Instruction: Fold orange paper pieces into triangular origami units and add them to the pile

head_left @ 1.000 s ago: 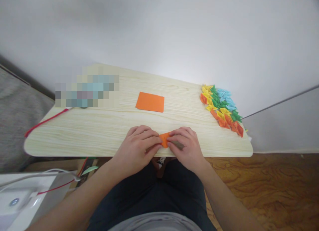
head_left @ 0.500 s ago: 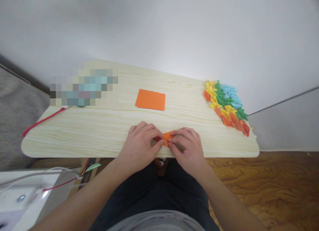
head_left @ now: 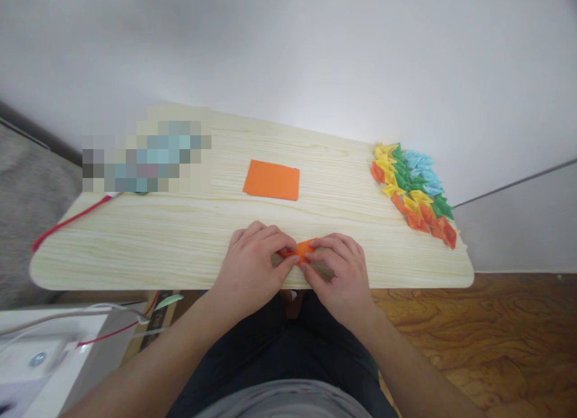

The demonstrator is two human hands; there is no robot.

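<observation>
Between my two hands, near the front edge of the table, is a small piece of folded orange paper point(head_left: 305, 248). My left hand point(head_left: 255, 258) pinches its left end between thumb and fingers. My right hand point(head_left: 340, 264) grips the right side, with thumb and fingertips close to the paper's middle. The fingers cover much of the paper, so its full shape is hidden. Beyond my hands lies a stack of flat orange paper point(head_left: 272, 180).
Folded paper pieces point(head_left: 415, 192) in yellow, green, blue and orange sit in rows at the table's right end. A blurred-out object point(head_left: 153, 159) with a red cable point(head_left: 72, 222) lies at the left. The pale wooden table point(head_left: 135, 243) meets a white wall behind.
The view has shifted slightly. Both hands keep hold of the orange paper, and the right thumb and fingers have moved a little against it.
</observation>
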